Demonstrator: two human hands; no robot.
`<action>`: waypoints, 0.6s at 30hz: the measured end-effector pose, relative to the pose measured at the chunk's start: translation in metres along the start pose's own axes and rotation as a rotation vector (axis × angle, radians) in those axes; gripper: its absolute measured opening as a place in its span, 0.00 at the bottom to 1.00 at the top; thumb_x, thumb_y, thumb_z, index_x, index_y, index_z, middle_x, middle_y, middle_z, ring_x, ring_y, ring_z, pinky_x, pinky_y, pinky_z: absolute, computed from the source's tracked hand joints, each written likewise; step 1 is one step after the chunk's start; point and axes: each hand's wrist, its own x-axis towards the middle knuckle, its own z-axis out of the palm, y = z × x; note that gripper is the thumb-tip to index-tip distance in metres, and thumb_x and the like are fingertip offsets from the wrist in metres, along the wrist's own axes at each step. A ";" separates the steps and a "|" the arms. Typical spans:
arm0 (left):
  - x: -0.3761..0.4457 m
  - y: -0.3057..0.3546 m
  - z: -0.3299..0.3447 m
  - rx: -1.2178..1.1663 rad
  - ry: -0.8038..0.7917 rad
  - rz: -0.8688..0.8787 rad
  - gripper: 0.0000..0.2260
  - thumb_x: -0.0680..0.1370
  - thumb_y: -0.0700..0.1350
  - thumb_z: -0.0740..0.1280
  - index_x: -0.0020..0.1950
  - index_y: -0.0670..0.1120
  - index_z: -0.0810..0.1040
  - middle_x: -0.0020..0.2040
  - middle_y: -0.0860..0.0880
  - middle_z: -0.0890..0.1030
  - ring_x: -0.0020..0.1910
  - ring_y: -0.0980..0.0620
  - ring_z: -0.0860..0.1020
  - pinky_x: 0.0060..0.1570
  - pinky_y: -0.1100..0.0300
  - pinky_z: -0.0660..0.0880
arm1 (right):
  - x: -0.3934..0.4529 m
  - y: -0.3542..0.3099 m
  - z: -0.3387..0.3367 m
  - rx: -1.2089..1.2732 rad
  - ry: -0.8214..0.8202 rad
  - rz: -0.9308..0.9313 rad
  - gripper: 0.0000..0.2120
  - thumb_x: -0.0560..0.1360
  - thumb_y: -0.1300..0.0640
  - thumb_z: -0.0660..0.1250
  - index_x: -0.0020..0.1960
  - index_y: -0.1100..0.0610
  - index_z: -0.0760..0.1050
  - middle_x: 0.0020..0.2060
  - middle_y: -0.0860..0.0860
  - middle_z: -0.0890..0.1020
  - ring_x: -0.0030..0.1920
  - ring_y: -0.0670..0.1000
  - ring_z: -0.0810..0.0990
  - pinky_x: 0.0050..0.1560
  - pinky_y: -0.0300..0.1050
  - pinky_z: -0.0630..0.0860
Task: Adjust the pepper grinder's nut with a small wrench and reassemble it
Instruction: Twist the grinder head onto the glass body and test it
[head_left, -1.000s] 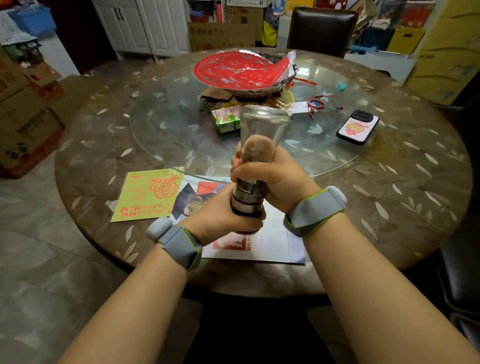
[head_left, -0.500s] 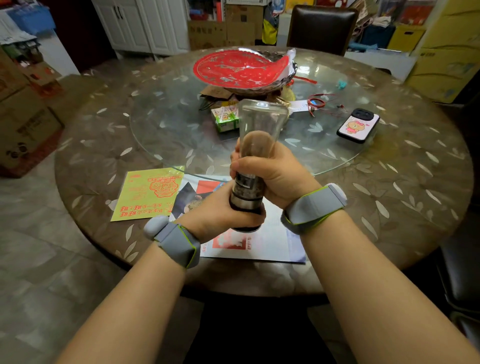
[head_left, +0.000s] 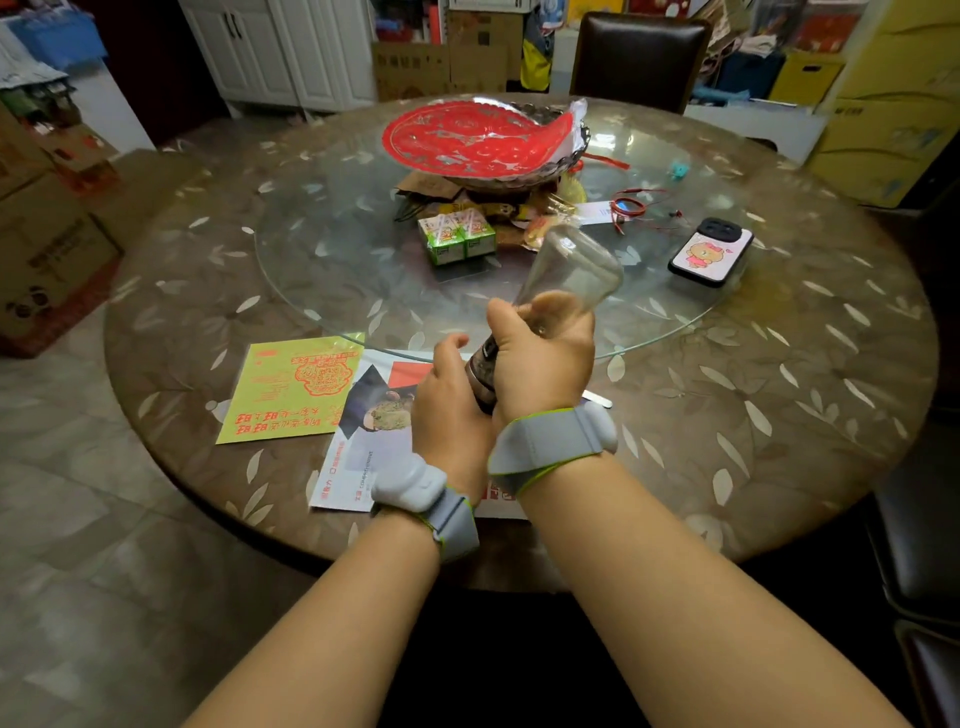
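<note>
Grinder Held Tilted Between Both Hands

Hands met over the near edge of the round table (head_left: 779, 415), above a printed leaflet (head_left: 358, 457). The left hand (head_left: 452, 415) curled round the dark lower end of the pepper grinder (head_left: 545, 306), thumb lifted clear, while the right hand (head_left: 545, 358) gripped its middle, fingers wrapped over the clear glass. The grinder leaned up and to the right, glass base farthest from the body; that split grip probably served to twist one part against the other, one hand bracing. The nut itself was hidden by the fingers. A slim metal strip (head_left: 597, 399), possibly the small wrench, lay on the table just right of the right wrist, untouched. Left of the leaflet lay a yellow card (head_left: 291, 384). Farther off, a glass turntable (head_left: 332, 249) carried green cartons (head_left: 457, 236), a phone (head_left: 710, 252) in a cartoon case, and a bowl under red paper (head_left: 478, 137). Beyond stood a dark chair (head_left: 639, 57), white cabinets and stacked boxes.
</note>
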 end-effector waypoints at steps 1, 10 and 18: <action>0.001 0.001 0.001 0.049 0.023 -0.048 0.25 0.73 0.49 0.63 0.70 0.50 0.65 0.56 0.44 0.80 0.56 0.40 0.77 0.49 0.49 0.74 | -0.002 0.001 0.001 0.042 0.044 0.044 0.16 0.67 0.69 0.72 0.41 0.54 0.67 0.29 0.48 0.74 0.24 0.40 0.72 0.32 0.31 0.71; 0.005 -0.017 -0.008 -0.277 -0.053 0.031 0.22 0.63 0.48 0.75 0.54 0.43 0.75 0.42 0.46 0.82 0.43 0.48 0.82 0.42 0.52 0.80 | 0.003 -0.015 -0.012 -0.174 -0.595 0.145 0.24 0.67 0.52 0.75 0.59 0.58 0.71 0.47 0.50 0.78 0.43 0.42 0.80 0.47 0.35 0.77; -0.010 -0.001 -0.015 -1.214 -0.165 -0.368 0.03 0.76 0.40 0.69 0.48 0.46 0.80 0.47 0.45 0.82 0.47 0.50 0.80 0.53 0.54 0.75 | 0.008 -0.016 -0.035 -0.178 -0.778 0.203 0.14 0.72 0.56 0.71 0.56 0.58 0.77 0.45 0.47 0.82 0.47 0.41 0.80 0.49 0.36 0.74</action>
